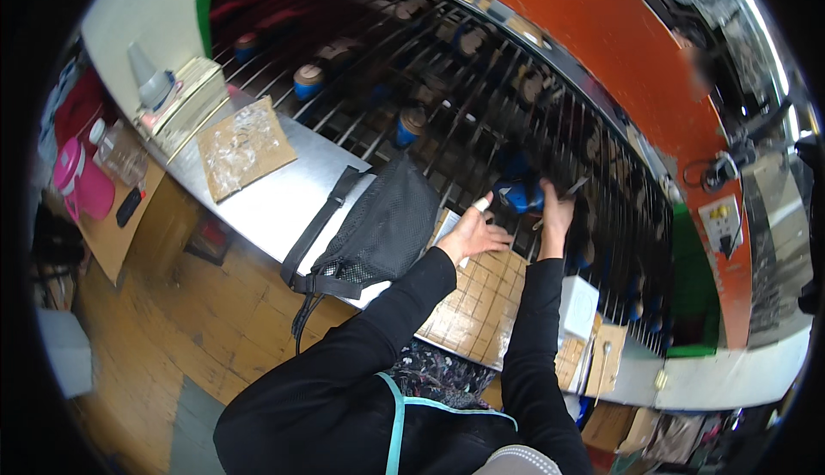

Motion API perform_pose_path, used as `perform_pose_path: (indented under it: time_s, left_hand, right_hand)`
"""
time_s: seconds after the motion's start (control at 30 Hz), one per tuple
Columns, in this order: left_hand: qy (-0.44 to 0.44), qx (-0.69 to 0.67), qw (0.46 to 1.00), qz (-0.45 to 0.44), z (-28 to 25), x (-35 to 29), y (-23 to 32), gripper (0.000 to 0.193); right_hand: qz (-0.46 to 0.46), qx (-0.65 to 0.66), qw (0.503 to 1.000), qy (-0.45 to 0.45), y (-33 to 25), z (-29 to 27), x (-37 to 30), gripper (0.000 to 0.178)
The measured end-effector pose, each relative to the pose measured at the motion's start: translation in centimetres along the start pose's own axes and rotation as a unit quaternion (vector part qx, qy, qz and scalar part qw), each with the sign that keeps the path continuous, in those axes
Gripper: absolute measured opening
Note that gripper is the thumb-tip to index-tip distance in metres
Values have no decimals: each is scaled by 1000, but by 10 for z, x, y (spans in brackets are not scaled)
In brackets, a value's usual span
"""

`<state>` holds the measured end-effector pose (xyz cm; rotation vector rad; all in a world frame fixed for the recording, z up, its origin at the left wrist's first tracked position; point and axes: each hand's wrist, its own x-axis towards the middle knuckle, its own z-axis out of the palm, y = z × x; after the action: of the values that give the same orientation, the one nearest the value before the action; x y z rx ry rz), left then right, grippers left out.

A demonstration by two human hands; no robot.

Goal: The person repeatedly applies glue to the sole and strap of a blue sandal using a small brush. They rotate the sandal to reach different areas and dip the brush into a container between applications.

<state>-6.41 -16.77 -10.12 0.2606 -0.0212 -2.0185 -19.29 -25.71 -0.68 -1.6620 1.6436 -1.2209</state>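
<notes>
The right hand (pixel 555 210) is at the right side of a blue piece (pixel 518 197), located over the near edge of the rod rack (pixel 348 134); its grip cannot be determined. The left hand (pixel 475 234), fingers loosely spread, is near the far edge of a gridded board (pixel 477 299).

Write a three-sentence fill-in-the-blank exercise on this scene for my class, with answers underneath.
1. The black mesh bag is to the ____ of the left hand.
2. The object between that hand and the right hand is coloured ____.
3. The person's sleeves are coloured ____.

Answers: left; blue; black.
</notes>
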Motion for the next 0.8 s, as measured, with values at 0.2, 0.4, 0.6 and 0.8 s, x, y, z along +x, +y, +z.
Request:
perform_pose_path:
  time_s: [0.2, 0.4, 0.6, 0.8]
  left_hand:
    - [-84, 75, 994, 12, 9, -17, -20, 75]
    - [-114, 109, 986, 57, 21, -55, -46, 74]
    - [-240, 202, 909, 274, 91, -110, -57, 106]
    - [-89, 556, 555, 613, 125, -148, -61, 92]
  right_hand:
    - [-33, -38, 999, 21, -33, -88, -106, 61]
    - [-67, 26, 995, 68, -2, -176, -224, 26]
    - [74, -295, 948, 98, 46, -240, -298, 18]
    - [-36, -410, 895, 170, 74, -235, -290, 7]
